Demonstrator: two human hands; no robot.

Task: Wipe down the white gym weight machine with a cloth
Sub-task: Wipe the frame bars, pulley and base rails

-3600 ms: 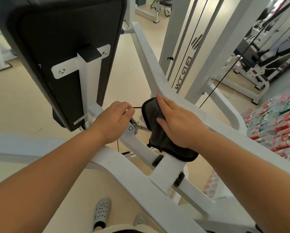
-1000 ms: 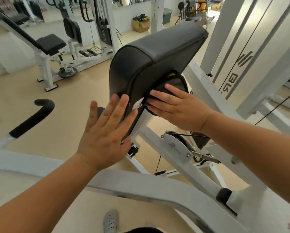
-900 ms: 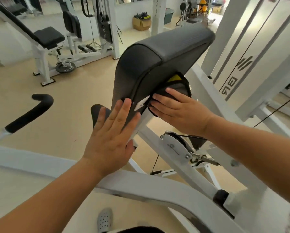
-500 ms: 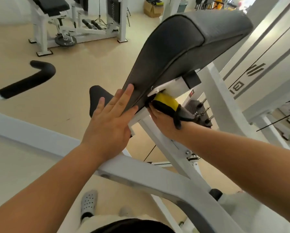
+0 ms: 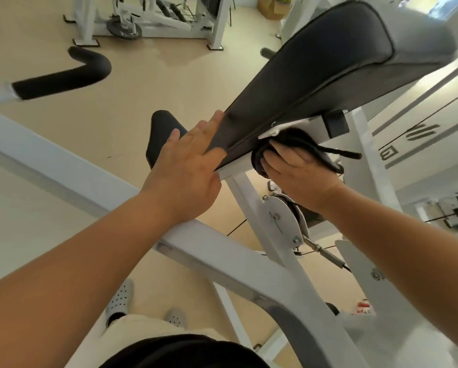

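The white weight machine has a thick frame beam [image 5: 222, 251] crossing the view and a dark grey back pad [image 5: 328, 65] tilted above it. My left hand [image 5: 188, 171] lies flat with straight fingers against the pad's lower edge. My right hand [image 5: 296, 173] holds a dark cloth [image 5: 299, 139] bunched around its fingers and presses it against the white bracket [image 5: 299, 126] under the pad. A loose strip of cloth trails to the right.
A black seat pad [image 5: 164, 131] sits below my left hand. A black padded handle [image 5: 68, 75] juts in at the left. A white pulley cover [image 5: 281, 221] with cable sits under my right wrist. More white gym machines [image 5: 153, 17] stand at the back.
My right hand has shifted the cloth from the pad's back face down under the pad onto the white bracket. The cloth's yellow side no longer shows. My left hand stays on the pad's edge.
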